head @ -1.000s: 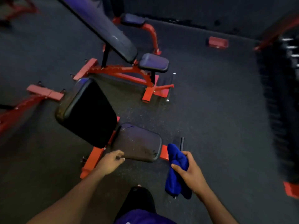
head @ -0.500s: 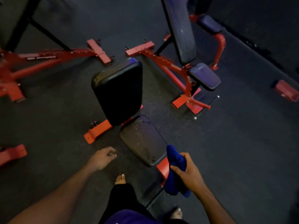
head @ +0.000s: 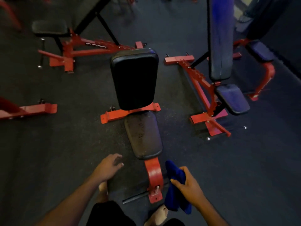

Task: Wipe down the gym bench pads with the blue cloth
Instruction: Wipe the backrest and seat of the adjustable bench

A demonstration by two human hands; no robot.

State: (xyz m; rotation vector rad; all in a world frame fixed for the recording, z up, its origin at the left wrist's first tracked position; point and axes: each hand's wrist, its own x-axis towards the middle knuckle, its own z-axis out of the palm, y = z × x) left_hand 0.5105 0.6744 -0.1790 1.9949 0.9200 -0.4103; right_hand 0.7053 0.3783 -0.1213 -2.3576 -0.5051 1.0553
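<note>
Right hand [head: 189, 187] was low at right, forearm running in from the bottom edge, fingers and thumb curled round the blue cloth [head: 175, 186]. Cloth was bunched, hanging below the fist, just right of the red frame foot [head: 154, 178] of the near bench, not touching any pad. Left hand [head: 108, 167] was out in front on the left, palm down over the floor [head: 65, 144], fingers loosely spread and slightly bent, holding nothing, near the seat pad's front-left corner but apart from it. Seat pad [head: 143, 134] lay straight ahead, dark with worn specks on top. Back pad [head: 134, 79] stood tilted up behind it, black and glossy. Red crossbar [head: 114, 115] sat between the two at floor level. Second bench [head: 219, 38] stood to the right with a long upright pad and small seat [head: 232, 98]. Third bench [head: 50, 28] was at upper left. Bare feet showed at the bottom edge, partly hidden by the arms.
</note>
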